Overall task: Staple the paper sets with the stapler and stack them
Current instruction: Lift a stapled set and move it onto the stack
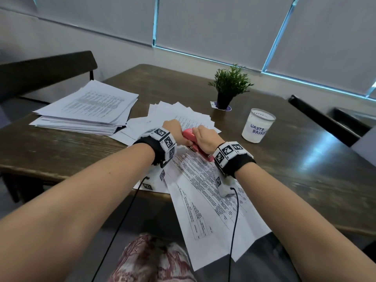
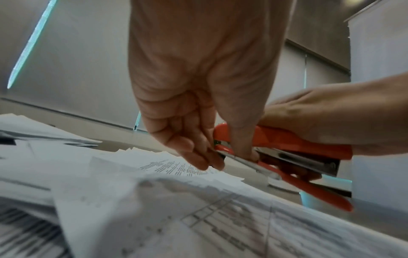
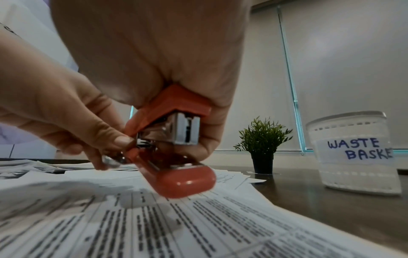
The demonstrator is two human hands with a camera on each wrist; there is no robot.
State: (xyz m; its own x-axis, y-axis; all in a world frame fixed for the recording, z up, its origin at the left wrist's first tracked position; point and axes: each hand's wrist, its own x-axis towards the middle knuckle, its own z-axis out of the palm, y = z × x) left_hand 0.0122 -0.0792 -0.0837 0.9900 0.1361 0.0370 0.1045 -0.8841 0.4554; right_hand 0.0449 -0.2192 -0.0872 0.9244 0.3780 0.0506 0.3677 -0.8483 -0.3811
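Note:
A red stapler (image 1: 188, 132) is held just above a printed paper set (image 1: 203, 190) whose near end hangs over the table's front edge. My right hand (image 1: 204, 138) grips the stapler's top from above. My left hand (image 1: 175, 129) pinches the metal rail at its front end. In the left wrist view the stapler (image 2: 287, 139) gapes, its red base (image 2: 320, 192) hanging down, and my left thumb (image 2: 243, 150) presses on the rail. In the right wrist view the base (image 3: 185, 181) hovers over the sheet (image 3: 154, 227). Whether any paper lies between the stapler's halves is hidden.
A thick stack of papers (image 1: 87, 106) lies at the left. Loose sheets (image 1: 179, 112) fan out behind my hands. A small potted plant (image 1: 230, 86) and a white cup labelled "waste basket" (image 1: 257, 128) stand at the right. The wooden table (image 1: 305, 180) reaches right.

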